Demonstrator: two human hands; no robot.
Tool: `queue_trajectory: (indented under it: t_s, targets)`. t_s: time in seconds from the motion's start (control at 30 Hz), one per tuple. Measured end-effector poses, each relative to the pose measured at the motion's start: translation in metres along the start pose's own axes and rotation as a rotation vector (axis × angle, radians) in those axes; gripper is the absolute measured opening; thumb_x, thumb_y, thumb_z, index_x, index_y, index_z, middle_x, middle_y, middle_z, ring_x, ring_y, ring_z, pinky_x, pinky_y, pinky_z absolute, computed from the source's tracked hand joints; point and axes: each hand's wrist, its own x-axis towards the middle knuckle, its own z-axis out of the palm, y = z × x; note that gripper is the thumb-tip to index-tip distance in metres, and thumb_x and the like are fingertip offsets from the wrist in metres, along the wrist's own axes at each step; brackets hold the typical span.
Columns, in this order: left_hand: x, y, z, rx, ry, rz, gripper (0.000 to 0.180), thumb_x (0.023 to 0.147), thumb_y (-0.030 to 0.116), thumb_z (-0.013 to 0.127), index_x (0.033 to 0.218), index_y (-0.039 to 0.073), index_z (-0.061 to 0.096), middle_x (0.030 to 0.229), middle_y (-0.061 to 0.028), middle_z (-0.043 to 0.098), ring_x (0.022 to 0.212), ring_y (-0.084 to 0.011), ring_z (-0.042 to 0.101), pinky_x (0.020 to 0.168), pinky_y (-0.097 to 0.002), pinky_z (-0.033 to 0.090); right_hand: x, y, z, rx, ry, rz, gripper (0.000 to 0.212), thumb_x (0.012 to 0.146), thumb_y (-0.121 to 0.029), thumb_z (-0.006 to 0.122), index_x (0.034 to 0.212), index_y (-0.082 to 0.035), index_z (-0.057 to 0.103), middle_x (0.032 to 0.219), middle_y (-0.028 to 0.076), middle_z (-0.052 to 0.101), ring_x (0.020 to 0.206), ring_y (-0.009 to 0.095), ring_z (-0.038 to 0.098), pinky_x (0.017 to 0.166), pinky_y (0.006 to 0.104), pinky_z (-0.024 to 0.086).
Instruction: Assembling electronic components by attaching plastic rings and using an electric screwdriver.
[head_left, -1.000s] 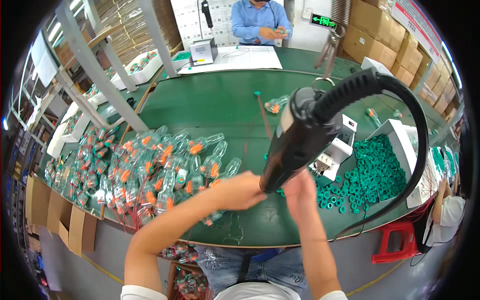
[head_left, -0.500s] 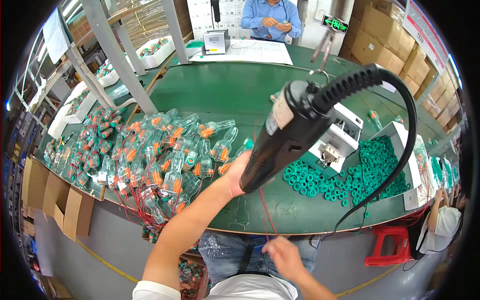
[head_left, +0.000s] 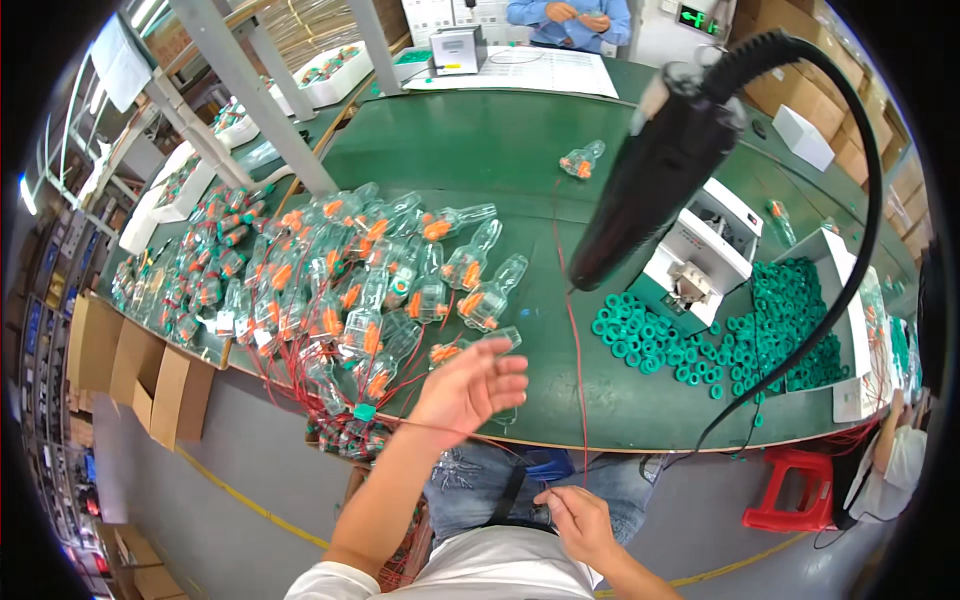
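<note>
My left hand point(head_left: 468, 392) is over the table's front edge, its fingers loosely curled and apart, beside a clear plastic bottle-shaped piece point(head_left: 448, 352) with an orange insert. A red wire crosses by its wrist, with a green cap point(head_left: 364, 411) close by. Low in front of my lap, my right hand point(head_left: 582, 522) pinches thin red wire point(head_left: 541, 488); its exact end is hidden. Another red wire point(head_left: 577, 345) stretches up the table toward a lone clear bottle-shaped piece point(head_left: 580, 162). A black power screwdriver point(head_left: 655, 175) hangs above, touched by neither hand.
Many clear bottle-shaped pieces point(head_left: 345, 290) with red wires are heaped at left. Green rings point(head_left: 640, 335) lie around a white machine point(head_left: 705, 260) and inside a white box point(head_left: 850, 300). A red stool point(head_left: 790, 490) stands at right. Across the table sits a person in blue point(head_left: 570, 22).
My left hand has come down and away from the screwdriver, its fingers now showing. The screwdriver hangs farther right in view. My right hand stays low by my lap; the view has shifted.
</note>
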Motion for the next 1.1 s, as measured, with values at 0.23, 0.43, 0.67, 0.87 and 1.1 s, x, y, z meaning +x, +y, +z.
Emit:
queue_trajectory:
  t_s: [0.23, 0.43, 0.67, 0.87, 1.1]
  targets:
    - [-0.062, -0.004, 0.027, -0.35, 0.124, 0.384, 0.043, 0.087, 0.02, 0.051, 0.127, 0.003, 0.05, 0.112, -0.0136, 0.064, 0.102, -0.0293, 0.064, 0.099, -0.0471, 0.046, 0.003, 0.002, 0.003, 0.019, 0.022, 0.128, 0.015, 0.093, -0.008, 0.056, 0.088, 0.0, 0.068, 0.072, 0.014, 0.063, 0.065, 0.031, 0.062, 0.064, 0.0379, 0.049]
    - [-0.05, 0.003, 0.036, 0.141, 0.349, 0.573, 0.027, 0.106, 0.026, 0.045, 0.123, 0.007, 0.053, 0.08, -0.0004, 0.049, 0.061, -0.0068, 0.036, 0.054, -0.0233, 0.032, 0.008, 0.003, 0.001, -0.172, -0.195, -0.098, 0.014, 0.09, -0.013, 0.062, 0.089, -0.001, 0.069, 0.081, 0.013, 0.064, 0.077, 0.029, 0.062, 0.074, 0.0398, 0.05]
    - [-0.037, -0.017, 0.036, 1.026, 0.327, 0.658, 0.022, 0.097, 0.014, 0.062, 0.116, 0.001, 0.063, 0.09, -0.0016, 0.062, 0.071, -0.0079, 0.054, 0.062, -0.0241, 0.046, 0.131, -0.111, -0.079, -0.293, 0.779, -0.624, 0.107, 0.064, -0.025, 0.09, 0.145, 0.004, 0.025, 0.138, 0.02, 0.038, 0.119, 0.031, 0.046, 0.099, 0.0432, 0.039]
    - [-0.005, -0.047, 0.067, 1.455, 0.081, 0.579, 0.026, 0.087, 0.018, 0.072, 0.109, 0.004, 0.067, 0.09, -0.0087, 0.064, 0.072, -0.0206, 0.061, 0.066, -0.0309, 0.05, 0.212, -0.138, -0.088, 0.507, 0.254, -0.5, 0.055, 0.085, -0.014, 0.074, 0.131, -0.005, 0.044, 0.095, 0.004, 0.062, 0.077, 0.01, 0.058, 0.069, 0.0268, 0.049]
    - [0.032, -0.088, 0.055, 1.728, -0.216, 0.617, 0.022, 0.084, 0.018, 0.071, 0.102, 0.007, 0.064, 0.093, -0.01, 0.062, 0.091, -0.0308, 0.06, 0.081, -0.0411, 0.047, 0.196, -0.069, -0.174, 0.413, 0.538, -0.679, 0.039, 0.097, -0.034, 0.06, 0.115, -0.003, 0.047, 0.082, 0.01, 0.06, 0.062, 0.015, 0.058, 0.057, 0.0277, 0.049]
